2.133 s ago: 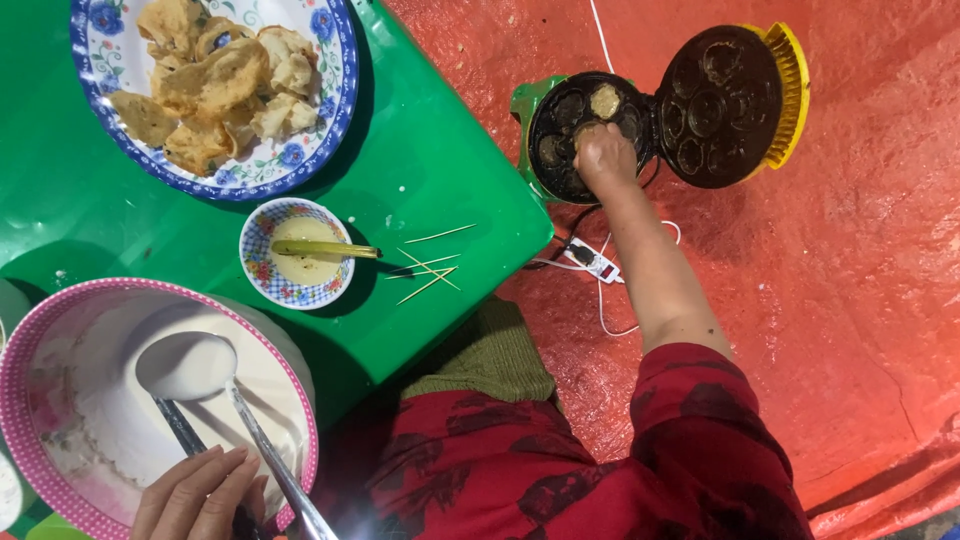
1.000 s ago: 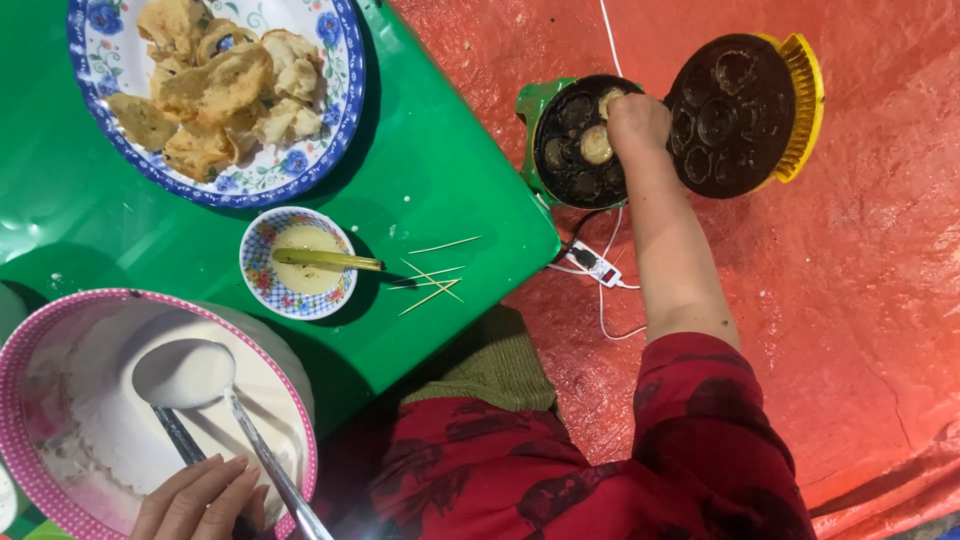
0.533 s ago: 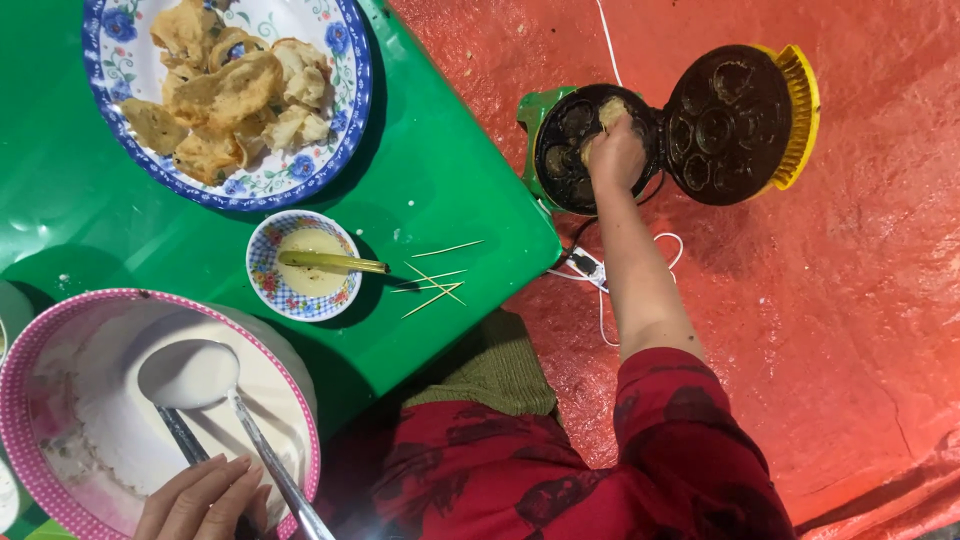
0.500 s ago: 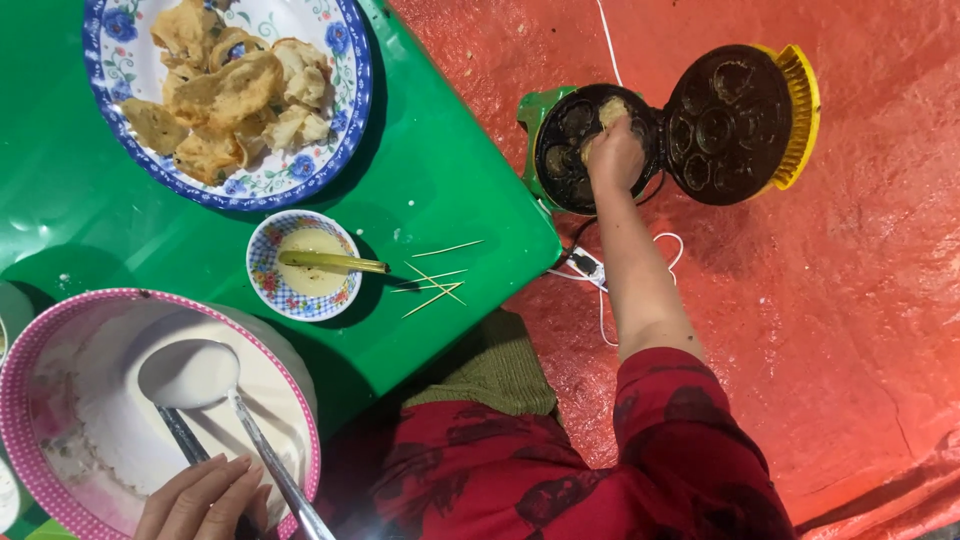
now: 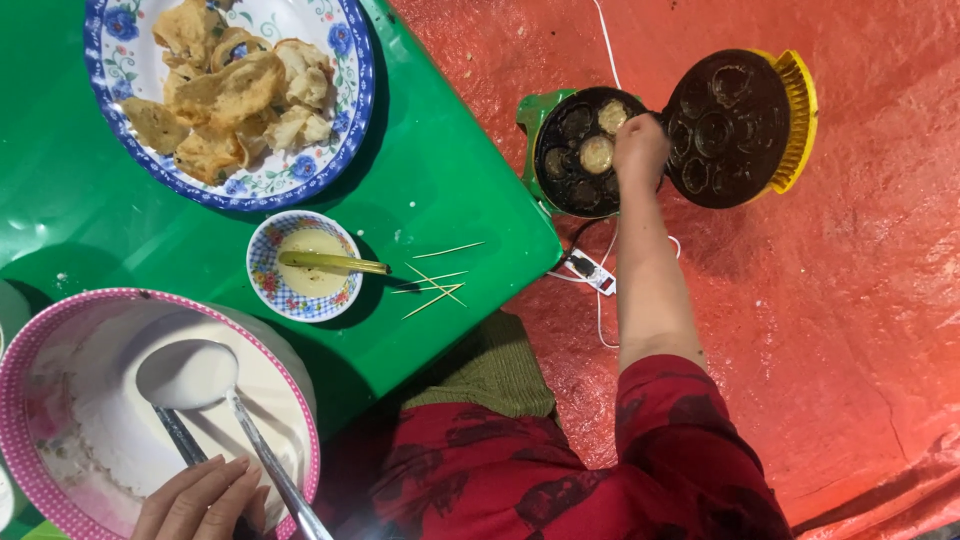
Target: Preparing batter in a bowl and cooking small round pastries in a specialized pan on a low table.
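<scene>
R hand is stretched out over the round dark cake maker, which sits on the red tarp floor just beyond the table corner; fingers are bunched down at the pan's right edge, next to two pale cakes lying in the moulds, but whether they grip anything can't be told from this angle. The maker's lid w/ yellow rim lies flipped open to the right, moulds up. A white cord w/ switch trails on the tarp below the pan. L hand sits at the near rim of the pink bowl of white batter, bottom-left, fingers curled loosely around the ladle handle; ladle cup rests in the batter. On the green table: small patterned bowl w/ yellowish liquid and a brush across it, a few toothpicks scattered just beside it, and a big blue-rimmed plate of fried pieces at top.
</scene>
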